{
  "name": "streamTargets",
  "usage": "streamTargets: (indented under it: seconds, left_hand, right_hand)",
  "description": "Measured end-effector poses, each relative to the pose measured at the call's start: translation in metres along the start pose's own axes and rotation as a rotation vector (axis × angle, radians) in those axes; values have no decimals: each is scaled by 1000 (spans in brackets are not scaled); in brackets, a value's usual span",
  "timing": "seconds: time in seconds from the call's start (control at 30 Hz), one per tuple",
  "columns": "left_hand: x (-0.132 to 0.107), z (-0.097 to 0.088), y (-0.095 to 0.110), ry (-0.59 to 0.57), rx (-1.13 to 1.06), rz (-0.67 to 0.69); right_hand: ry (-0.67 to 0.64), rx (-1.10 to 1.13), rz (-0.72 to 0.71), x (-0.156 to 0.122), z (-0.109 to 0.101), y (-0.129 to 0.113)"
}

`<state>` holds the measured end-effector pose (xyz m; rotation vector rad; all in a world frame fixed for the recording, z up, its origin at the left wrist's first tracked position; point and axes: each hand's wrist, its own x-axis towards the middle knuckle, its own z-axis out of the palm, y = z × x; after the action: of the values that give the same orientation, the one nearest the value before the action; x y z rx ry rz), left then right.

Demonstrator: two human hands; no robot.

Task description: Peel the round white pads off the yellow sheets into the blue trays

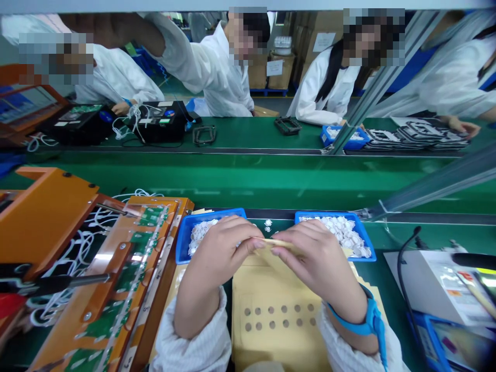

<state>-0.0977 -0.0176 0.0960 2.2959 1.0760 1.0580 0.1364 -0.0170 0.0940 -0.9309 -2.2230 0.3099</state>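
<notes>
- Green desk [465, 235] is carrying blue bins [371, 247] of white pieces [344, 235].
- White-coated people [228, 72] are lining the background.
- Left hand [228, 240], right hand [318, 253]: grip is pinching tan sheet [274, 242].

**Bright Light, Soft Corners**

Looks bright and cool-white, apparently lit from above. Shows pale streaks of glare along the green belt [248, 178]. Reads fairly crisp just nearer than the belt, at left hand [227, 243] and right hand [312, 253]. Stretches the white coat [455, 80] beyond the belt's right end. Blurs the blue-rimmed box [424, 333] on its near right. Breaks into pixel blocks [374, 37] beyond it.
</notes>
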Motion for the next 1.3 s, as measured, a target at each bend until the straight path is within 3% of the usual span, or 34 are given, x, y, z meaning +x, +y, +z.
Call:
streamTargets:
  seconds: [0.13, 0.53, 1.0, 1.3]
  left_hand:
    - [1, 1, 0, 21, -15, 61]
    - [0, 2, 0, -23, -56, 6]
    - [-2, 9, 15, 89, -51, 52]
    - [-4, 7, 26, 128, -86, 61]
  right_hand:
    - [-9, 11, -13, 0, 0, 1]
    - [-38, 45, -11, -2, 0, 2]
    - [75, 35, -34, -1, -9, -2]
    - [223, 40, -72, -5, -12, -11]
